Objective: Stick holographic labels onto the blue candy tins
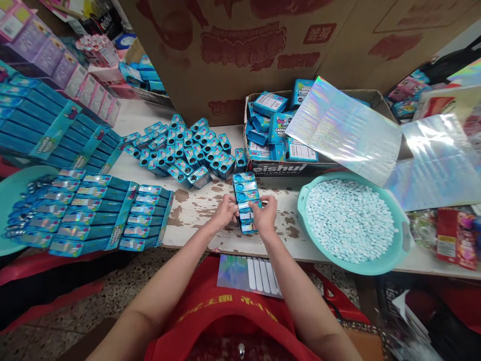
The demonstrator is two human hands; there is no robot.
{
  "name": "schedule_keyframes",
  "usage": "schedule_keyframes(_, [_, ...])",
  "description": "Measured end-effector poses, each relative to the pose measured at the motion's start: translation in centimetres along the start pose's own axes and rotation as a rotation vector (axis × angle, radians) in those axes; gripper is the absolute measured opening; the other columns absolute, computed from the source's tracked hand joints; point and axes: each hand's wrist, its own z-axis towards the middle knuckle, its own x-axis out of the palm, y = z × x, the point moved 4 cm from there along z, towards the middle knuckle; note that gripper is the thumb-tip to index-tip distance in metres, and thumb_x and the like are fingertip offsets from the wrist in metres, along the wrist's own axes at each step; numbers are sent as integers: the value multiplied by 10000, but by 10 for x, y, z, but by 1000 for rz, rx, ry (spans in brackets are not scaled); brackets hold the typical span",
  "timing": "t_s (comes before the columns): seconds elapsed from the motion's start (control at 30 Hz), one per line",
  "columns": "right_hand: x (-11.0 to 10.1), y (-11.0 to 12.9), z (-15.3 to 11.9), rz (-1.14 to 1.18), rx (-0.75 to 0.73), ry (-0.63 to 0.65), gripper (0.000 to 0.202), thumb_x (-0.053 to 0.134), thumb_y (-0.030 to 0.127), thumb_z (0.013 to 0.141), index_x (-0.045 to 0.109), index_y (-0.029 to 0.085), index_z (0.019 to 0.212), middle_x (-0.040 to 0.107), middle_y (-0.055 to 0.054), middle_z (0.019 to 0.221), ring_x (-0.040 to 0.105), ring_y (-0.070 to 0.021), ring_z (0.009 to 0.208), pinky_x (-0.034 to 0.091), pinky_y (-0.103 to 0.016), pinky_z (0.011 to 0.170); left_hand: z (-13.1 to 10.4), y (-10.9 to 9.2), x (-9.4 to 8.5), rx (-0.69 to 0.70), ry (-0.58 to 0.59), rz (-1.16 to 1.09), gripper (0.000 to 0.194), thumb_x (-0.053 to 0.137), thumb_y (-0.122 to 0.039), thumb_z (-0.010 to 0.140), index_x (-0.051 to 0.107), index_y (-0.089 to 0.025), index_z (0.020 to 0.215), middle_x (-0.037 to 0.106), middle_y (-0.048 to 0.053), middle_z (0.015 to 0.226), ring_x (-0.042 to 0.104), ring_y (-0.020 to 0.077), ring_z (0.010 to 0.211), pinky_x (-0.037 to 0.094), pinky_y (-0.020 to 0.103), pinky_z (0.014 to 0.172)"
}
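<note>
On table (195, 200), box row (247, 195) was held by left hand (225, 211), right hand (265, 215) (both narrowed); shiny-topped boxes (85, 217) seemed finished, holed boxes (190, 150) undone.

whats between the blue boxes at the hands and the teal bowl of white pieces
In the head view: the right hand, touching the blue boxes, then worn white tabletop up to the teal bowl.
</note>
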Motion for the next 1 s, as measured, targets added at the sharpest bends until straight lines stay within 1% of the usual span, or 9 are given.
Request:
schedule_keyframes(0.17, [3, -2, 4, -13, -41, 25, 160, 567, 260, 665, 484, 211, 792, 558, -18, 825, 504, -189, 772, 398, -326, 746, 6, 14, 6, -101, -125, 501, 143, 388, -220, 844, 415, -201, 982, 602, 15, 739, 591, 167, 631, 413, 263, 570])
schedule_keyframes(0.33, [-11, 1, 3, 67, -50, 15, 138, 486, 229, 750, 506, 186, 879, 583, -57, 890, 542, -183, 784, 440, -325, 725, -6, 20, -1, -139, -89, 635, 171, 462, -308, 827, 532, -183, 920, 639, 85, 865, 602, 252, 850, 412, 306, 670])
schedule_keyframes(0.4, [-31, 7, -14, 59, -170, -58, 178, 484, 247, 796, 515, 181, 959, 562, -81, 985, 531, -194, 882, 441, -338, 769, -22, 24, -5, -125, 26, 672, 227, 440, -358, 843, 579, -180, 850, 647, 75, 835, 599, 244, 851, 409, 297, 686])
schedule_keyframes(0.47, [-51, 13, -41, 47, -332, -88, 165, 502, 263, 832, 531, 194, 979, 559, -67, 963, 525, -188, 886, 440, -336, 778, -45, 30, -3, -90, 266, 603, 307, 438, -419, 844, 620, -172, 825, 658, 57, 825, 597, 214, 826, 411, 271, 683])
schedule_keyframes(0.53, [-62, 12, -72, 41, -421, 67, 99, 504, 246, 857, 551, 207, 935, 572, -34, 858, 537, -160, 779, 450, -300, 716, -70, 39, 7, -82, 567, 437, 334, 531, -467, 782, 652, -169, 870, 671, 35, 845, 592, 184, 796, 415, 239, 664])
schedule_keyframes(0.6, [-62, 5, -100, -3, -453, 305, 88, 500, 236, 868, 569, 212, 917, 595, -28, 825, 554, -158, 753, 461, -285, 685, -89, 49, 15, -127, 707, 337, 331, 622, -440, 700, 674, -162, 871, 675, 17, 807, 584, 166, 744, 414, 222, 637])
schedule_keyframes(0.7, [-54, -14, -125, -153, -441, 507, 136, 487, 210, 862, 602, 215, 935, 630, -47, 855, 580, -193, 817, 479, -319, 729, -97, 56, 21, -148, 598, 361, 258, 609, -382, 699, 688, -155, 792, 666, 9, 722, 569, 158, 690, 412, 231, 633])
schedule_keyframes(0.83, [-46, -32, -127, -297, -379, 557, 210, 451, 193, 865, 627, 208, 980, 650, -68, 909, 586, -227, 877, 475, -373, 797, -95, 45, 27, -78, 535, 291, 372, 546, -476, 763, 665, -202, 985, 680, 32, 954, 585, 191, 879, 430, 259, 760])
schedule_keyframes(1.0, [-58, -37, -118, -305, -293, 667, 277, 537, 373, 845, 624, 202, 1045, 662, -86, 1021, 596, -245, 963, 458, -387, 838, -103, 41, 19, -172, 454, 333, 555, 573, -581, 726, 613, -195, 1122, 645, 90, 1091, 575, 246, 965, 430, 317, 830])
